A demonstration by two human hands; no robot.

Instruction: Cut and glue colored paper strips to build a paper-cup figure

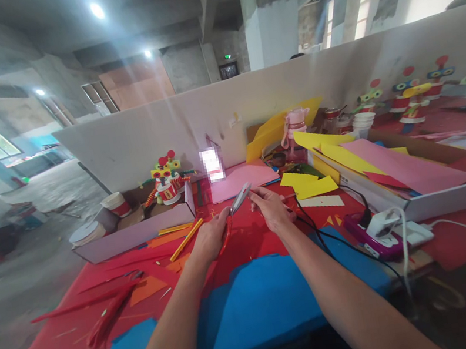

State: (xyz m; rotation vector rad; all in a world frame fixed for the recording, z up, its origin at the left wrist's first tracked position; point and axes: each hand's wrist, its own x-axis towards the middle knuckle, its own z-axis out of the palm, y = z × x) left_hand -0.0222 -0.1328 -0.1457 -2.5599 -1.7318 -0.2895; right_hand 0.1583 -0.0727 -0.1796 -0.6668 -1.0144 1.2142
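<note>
A pair of scissors (240,198) with red handles is in my left hand (211,239), its blades pointing up and to the right. My right hand (272,208) is closed in a pinch close beside the blade tips. Whatever its fingers hold is too small or hidden to make out. Both hands are above the red tabletop (256,248). Beyond the blades lies a pink sheet (243,179), and yellow paper pieces (308,184) rest to the right of my right hand.
At left stands a box (135,233) with cups and robot-like paper-cup figures (166,179). Another box (455,197) holds coloured sheets at right. A purple power strip (371,238) with cables lies before it. Blue sheets (259,307) cover the near edge; a white partition (128,135) stands behind.
</note>
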